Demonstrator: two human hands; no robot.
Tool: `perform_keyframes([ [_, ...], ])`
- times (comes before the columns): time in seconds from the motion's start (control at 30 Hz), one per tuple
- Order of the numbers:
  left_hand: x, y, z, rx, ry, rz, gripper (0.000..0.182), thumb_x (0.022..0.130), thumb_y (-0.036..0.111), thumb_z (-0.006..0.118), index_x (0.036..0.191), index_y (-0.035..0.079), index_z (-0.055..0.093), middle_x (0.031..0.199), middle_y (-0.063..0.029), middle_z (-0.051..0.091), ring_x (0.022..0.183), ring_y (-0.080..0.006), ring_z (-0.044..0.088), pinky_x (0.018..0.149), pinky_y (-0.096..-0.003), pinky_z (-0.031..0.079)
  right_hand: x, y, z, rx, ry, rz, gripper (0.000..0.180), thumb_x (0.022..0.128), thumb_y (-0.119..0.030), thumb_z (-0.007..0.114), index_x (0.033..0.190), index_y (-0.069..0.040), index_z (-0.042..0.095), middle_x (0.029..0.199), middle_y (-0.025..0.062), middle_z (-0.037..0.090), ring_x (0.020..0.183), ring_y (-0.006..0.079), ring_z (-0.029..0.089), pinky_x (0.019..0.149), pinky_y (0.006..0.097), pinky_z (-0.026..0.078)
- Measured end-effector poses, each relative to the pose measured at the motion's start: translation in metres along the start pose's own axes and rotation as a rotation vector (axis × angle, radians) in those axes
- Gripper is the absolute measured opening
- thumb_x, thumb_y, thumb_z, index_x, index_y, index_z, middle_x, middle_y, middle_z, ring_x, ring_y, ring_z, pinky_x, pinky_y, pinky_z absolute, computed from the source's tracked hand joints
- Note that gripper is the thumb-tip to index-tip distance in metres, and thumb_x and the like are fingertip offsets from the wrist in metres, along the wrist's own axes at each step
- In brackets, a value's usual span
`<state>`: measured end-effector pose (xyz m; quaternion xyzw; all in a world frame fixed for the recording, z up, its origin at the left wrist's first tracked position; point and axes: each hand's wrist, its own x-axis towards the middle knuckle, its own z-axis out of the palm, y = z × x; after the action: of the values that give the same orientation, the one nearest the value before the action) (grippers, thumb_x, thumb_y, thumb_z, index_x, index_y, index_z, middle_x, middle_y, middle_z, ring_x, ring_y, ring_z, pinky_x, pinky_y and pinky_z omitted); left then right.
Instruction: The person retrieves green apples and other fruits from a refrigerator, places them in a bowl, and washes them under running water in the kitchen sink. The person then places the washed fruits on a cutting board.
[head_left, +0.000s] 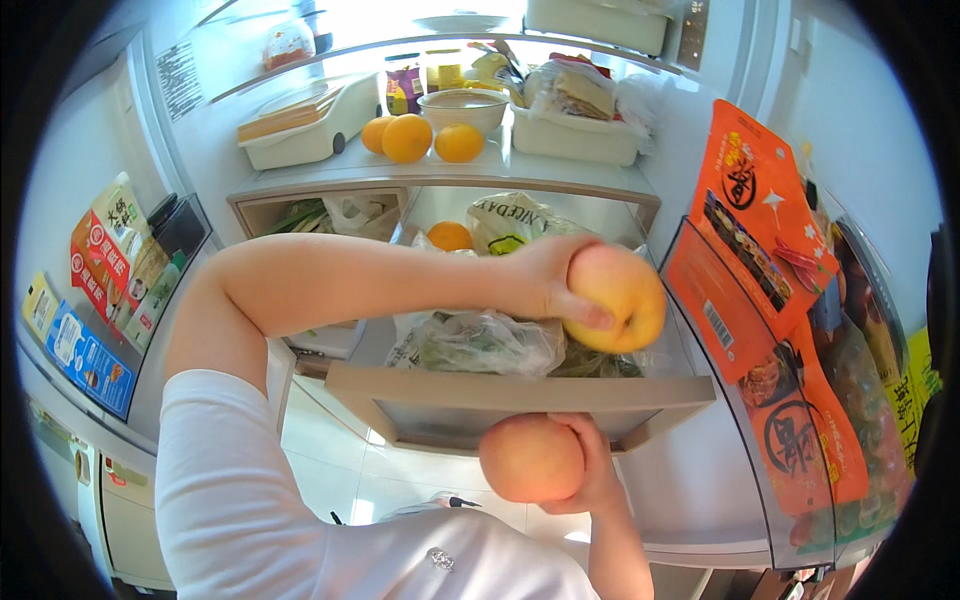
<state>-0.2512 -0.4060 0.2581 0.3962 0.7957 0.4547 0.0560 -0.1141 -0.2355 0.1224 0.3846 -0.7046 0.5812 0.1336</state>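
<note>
My left arm reaches across an open refrigerator drawer (517, 382). At its end my left hand (544, 277) grips a yellow apple (630, 300) with a pinkish blush, above the drawer's right side. Lower down, in front of the drawer's face, my right hand (596, 465) holds a pinkish-red apple (531, 459) close to my body. Inside the drawer lie a clear plastic bag (487, 345) of greens, an orange (450, 236) and a printed white plastic bag (517, 214). My left forearm hides part of the drawer's contents.
Above, a shelf (390, 171) carries several oranges (407, 138), a bowl (463, 112) and white bins (577, 139). Orange food pouches (757, 210) stand in the right door rack, and packets (90, 360) fill the left one. Green stalks (300, 216) lie in a left compartment.
</note>
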Motion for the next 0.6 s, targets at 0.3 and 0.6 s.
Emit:
perform_keyframes([
  [0.3, -0.063, 0.047, -0.117, -0.318, 0.423, 0.209, 0.086, 0.07, 0.048, 0.075, 0.134, 0.005, 0.039, 0.127, -0.009, 0.051, 0.116, -0.0232, 0.051, 0.102, -0.0452, 0.039, 0.063, 0.049, -0.005, -0.13, 0.014, 0.056, 0.081, 0.053, -0.022, 0.086, 0.122, -0.009, 0.044, 0.114, 0.0143, 0.056, 0.104, 0.0311, 0.058, 0.088, 0.0382, 0.048],
  [0.6, -0.23, -0.036, -0.021, -0.78, 1.154, 0.403, 0.096, 0.062, 0.06, 0.075, 0.137, 0.013, 0.036, 0.131, -0.0112, 0.048, 0.117, -0.0277, 0.05, 0.099, -0.0465, 0.042, 0.137, 0.127, 0.004, -0.173, 0.085, 0.086, 0.073, 0.063, -0.018, 0.082, 0.124, -0.008, 0.042, 0.117, 0.0127, 0.052, 0.106, 0.0293, 0.054, 0.089, 0.0379, 0.046],
])
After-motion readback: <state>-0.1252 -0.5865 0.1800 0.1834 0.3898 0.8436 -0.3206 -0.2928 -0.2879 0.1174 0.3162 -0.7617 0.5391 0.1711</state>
